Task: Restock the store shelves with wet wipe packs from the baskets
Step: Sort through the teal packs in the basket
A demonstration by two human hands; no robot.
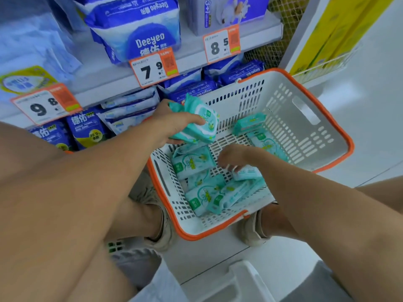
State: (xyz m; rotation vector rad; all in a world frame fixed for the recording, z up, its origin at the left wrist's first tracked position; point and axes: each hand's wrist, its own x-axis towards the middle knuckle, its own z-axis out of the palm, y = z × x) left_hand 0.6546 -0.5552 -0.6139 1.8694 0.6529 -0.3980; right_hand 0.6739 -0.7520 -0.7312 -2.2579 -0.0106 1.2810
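white basket [305,127] with orange rim, tilted on the floor in front of the shelves, just above two beige shoes [162,234]; inside it, a loose heap of teal wet wipe packs [202,188] along the near left wall, some flat and some overlapping; two more teal packs [250,123] farther in, near the middle and against the right side of the slotted bottom.

left hand [172,125] raised over the basket's far left corner, grip clamped on a small stack of teal packs [201,123], thumb on top of the printed face, fingers hidden beneath; stack clear of the basket bottom, tilted, touching nothing else visible.

right hand [235,156] lower, down inside the basket, fingers curled and pinched on one small teal pack [246,173] just beside the heap; exact fingertip contact blurred, but pack caught under the fingertips.

behind, shelves [196,59] stocked with blue and white deeyeo packs [139,31]; price tags on the shelf edge reading 9.8 [43,105], 7.9 [152,69] and 8.5 [220,44]; lower shelf packed with dark blue packs [87,129] standing upright and flatter blue ones [239,73] farther right; yellow packaging [331,31] behind a wire rack at the upper right.
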